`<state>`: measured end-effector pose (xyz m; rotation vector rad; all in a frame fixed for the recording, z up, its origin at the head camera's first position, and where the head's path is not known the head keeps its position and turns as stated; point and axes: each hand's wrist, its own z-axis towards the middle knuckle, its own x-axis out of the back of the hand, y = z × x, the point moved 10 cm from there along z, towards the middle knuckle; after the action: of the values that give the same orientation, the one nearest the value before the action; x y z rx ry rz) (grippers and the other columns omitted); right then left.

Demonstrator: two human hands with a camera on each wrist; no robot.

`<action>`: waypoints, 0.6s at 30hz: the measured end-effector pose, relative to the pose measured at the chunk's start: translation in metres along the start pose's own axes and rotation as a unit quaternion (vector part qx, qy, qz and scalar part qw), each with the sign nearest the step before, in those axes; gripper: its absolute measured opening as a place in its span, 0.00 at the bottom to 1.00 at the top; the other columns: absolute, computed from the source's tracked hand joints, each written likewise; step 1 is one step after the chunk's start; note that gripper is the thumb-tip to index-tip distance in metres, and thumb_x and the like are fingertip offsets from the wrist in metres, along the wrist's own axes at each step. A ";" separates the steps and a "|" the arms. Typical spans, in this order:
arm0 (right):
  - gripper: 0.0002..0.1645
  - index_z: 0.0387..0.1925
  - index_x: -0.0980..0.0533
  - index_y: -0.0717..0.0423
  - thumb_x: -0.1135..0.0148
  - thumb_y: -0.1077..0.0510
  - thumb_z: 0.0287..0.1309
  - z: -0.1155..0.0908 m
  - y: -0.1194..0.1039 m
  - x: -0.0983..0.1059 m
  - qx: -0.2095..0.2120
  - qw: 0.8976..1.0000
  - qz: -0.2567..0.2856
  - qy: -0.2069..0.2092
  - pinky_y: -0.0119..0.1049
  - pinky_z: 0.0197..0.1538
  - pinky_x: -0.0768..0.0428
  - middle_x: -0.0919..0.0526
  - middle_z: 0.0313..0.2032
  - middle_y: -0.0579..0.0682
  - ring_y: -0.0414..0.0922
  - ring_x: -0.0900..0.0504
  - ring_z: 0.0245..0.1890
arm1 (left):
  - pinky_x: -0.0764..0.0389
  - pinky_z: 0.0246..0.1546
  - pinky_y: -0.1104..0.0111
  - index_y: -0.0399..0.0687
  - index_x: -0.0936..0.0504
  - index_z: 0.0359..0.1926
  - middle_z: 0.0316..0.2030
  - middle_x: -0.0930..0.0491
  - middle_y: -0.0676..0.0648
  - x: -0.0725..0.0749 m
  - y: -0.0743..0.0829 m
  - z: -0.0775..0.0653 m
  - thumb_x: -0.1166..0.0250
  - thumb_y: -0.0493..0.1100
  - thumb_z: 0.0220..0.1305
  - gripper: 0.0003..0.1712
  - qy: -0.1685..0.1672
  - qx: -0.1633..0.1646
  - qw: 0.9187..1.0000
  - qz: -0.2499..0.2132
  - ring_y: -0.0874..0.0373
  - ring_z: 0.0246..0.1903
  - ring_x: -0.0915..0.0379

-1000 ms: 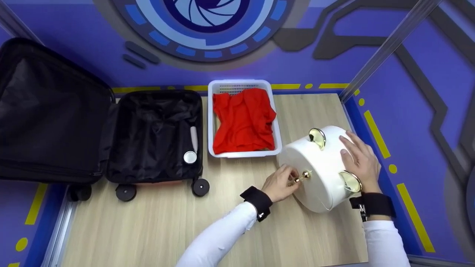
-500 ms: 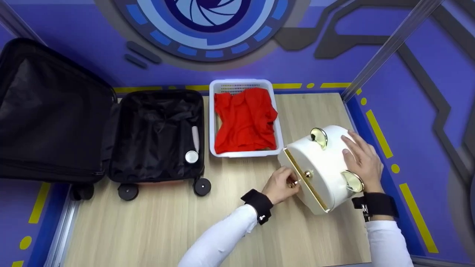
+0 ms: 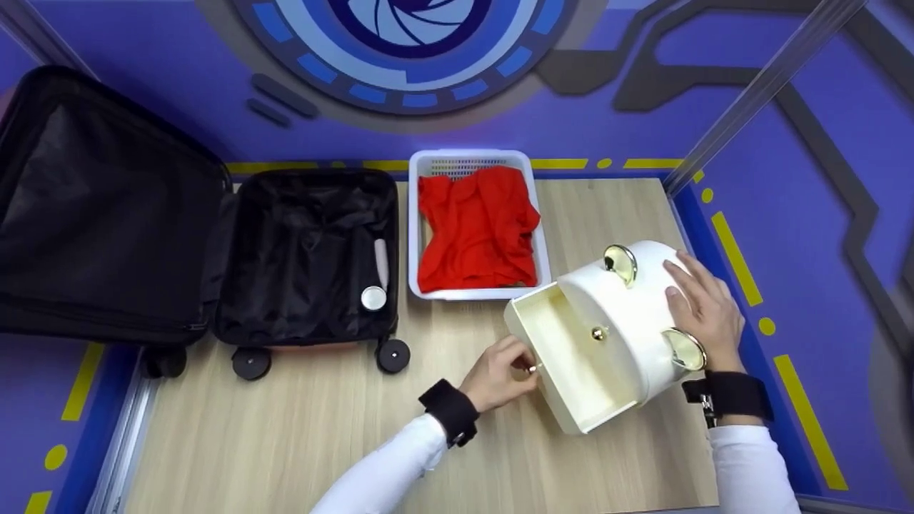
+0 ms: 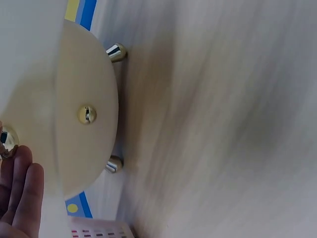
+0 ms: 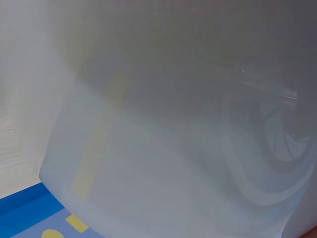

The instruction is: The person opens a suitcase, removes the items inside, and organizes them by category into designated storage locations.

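A white rounded box (image 3: 646, 300) with gold-rimmed ears and gold knobs lies at the right of the table. Its drawer (image 3: 575, 360) is pulled well out, so the pale inside shows. My left hand (image 3: 500, 375) pinches the drawer's gold knob (image 4: 9, 140); beneath the drawer, the left wrist view shows a lower front with another gold knob (image 4: 87, 114) and two gold feet. My right hand (image 3: 707, 314) rests on the box's curved top, fingers extended, between and behind the ears. In the right wrist view the glossy white box surface (image 5: 148, 163) fills most of the picture.
A white basket (image 3: 414, 235) with red cloth (image 3: 475, 232) stands left of the box. Farther left, an open black suitcase (image 3: 303, 271) holds a pale-handled tool with a round white end (image 3: 373, 298). Blue walls (image 3: 807, 235) border the table (image 3: 457, 450).
My left hand has drawn the drawer out toward the lower left, from fully in to well open. The right hand has stayed on top of the box.
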<state>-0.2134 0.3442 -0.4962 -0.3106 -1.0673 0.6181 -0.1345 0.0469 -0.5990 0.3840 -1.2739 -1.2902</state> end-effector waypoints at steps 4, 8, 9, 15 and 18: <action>0.26 0.63 0.18 0.48 0.38 0.56 0.64 0.000 -0.001 0.000 0.004 1.000 -0.002 0.003 0.37 0.39 0.36 0.23 0.69 0.50 0.63 0.22 0.52 | 0.17 0.40 0.72 0.42 0.20 0.35 0.35 0.23 0.48 0.008 -0.002 -0.013 0.26 0.33 0.55 0.10 0.002 -0.008 1.000 0.000 0.60 0.36 0.21; 0.25 0.62 0.17 0.49 0.37 0.57 0.62 0.000 -0.001 0.001 0.010 1.000 -0.002 0.011 0.30 0.39 0.38 0.22 0.68 0.51 0.63 0.22 0.50 | 0.18 0.41 0.75 0.41 0.20 0.36 0.36 0.23 0.48 0.008 -0.004 -0.020 0.26 0.32 0.56 0.10 0.009 -0.008 1.000 0.000 0.61 0.37 0.22; 0.25 0.62 0.17 0.49 0.37 0.57 0.62 0.000 -0.001 0.001 0.009 1.000 -0.002 0.010 0.31 0.39 0.38 0.22 0.68 0.51 0.63 0.22 0.49 | 0.18 0.41 0.75 0.40 0.21 0.36 0.36 0.23 0.48 0.007 -0.004 -0.021 0.26 0.32 0.56 0.11 0.014 -0.008 1.000 -0.002 0.61 0.37 0.21; 0.25 0.63 0.18 0.47 0.38 0.55 0.65 0.000 0.000 0.000 -0.010 1.000 -0.001 0.002 0.49 0.40 0.34 0.23 0.69 0.49 0.64 0.23 0.55 | 0.19 0.42 0.76 0.43 0.20 0.39 0.39 0.22 0.50 0.009 -0.005 -0.025 0.26 0.37 0.61 0.10 0.008 -0.005 1.000 0.016 0.59 0.39 0.19; 0.25 0.64 0.19 0.46 0.38 0.55 0.65 0.000 0.001 -0.001 -0.016 1.000 -0.001 -0.004 0.48 0.40 0.34 0.24 0.70 0.49 0.63 0.23 0.56 | 0.21 0.42 0.76 0.48 0.17 0.42 0.41 0.20 0.52 0.019 -0.005 -0.023 0.27 0.44 0.65 0.09 -0.011 -0.016 0.998 0.065 0.58 0.40 0.19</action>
<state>-0.2142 0.3443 -0.4973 -0.3357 -1.0869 0.6013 -0.1217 0.0196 -0.6013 0.2604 -1.2742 -1.2071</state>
